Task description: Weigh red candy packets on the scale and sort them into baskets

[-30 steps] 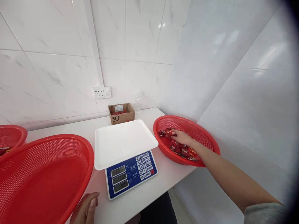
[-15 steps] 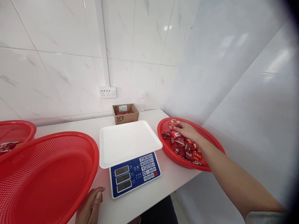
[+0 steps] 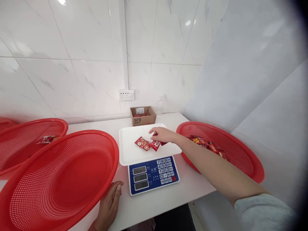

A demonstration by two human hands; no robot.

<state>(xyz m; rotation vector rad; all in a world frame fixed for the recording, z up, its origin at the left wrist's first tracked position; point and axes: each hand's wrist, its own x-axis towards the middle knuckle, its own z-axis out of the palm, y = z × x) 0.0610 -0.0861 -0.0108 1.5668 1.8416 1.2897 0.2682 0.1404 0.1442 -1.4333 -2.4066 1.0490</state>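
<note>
My right hand point(image 3: 161, 134) reaches over the white tray point(image 3: 130, 154) of a blue digital scale point(image 3: 153, 175). Its fingers curl on small red packets, which rest on the tray; more red packets point(image 3: 146, 144) lie just left of the hand. Behind my forearm a red mesh basket point(image 3: 240, 150) holds several more red packets point(image 3: 209, 146). My left hand point(image 3: 109, 205) lies flat with loose fingers on the white table point(image 3: 101, 123), touching the rim of a big empty red basket point(image 3: 60, 179).
A third red basket point(image 3: 29, 141) at far left holds a few packets. A small cardboard box point(image 3: 142, 116) stands against the tiled wall under a power socket point(image 3: 126, 95). A white wall closes the right side.
My right hand left the right basket and moved left over the scale tray with red packets; some now lie on the tray. The view shifted left; my left hand hardly moved.
</note>
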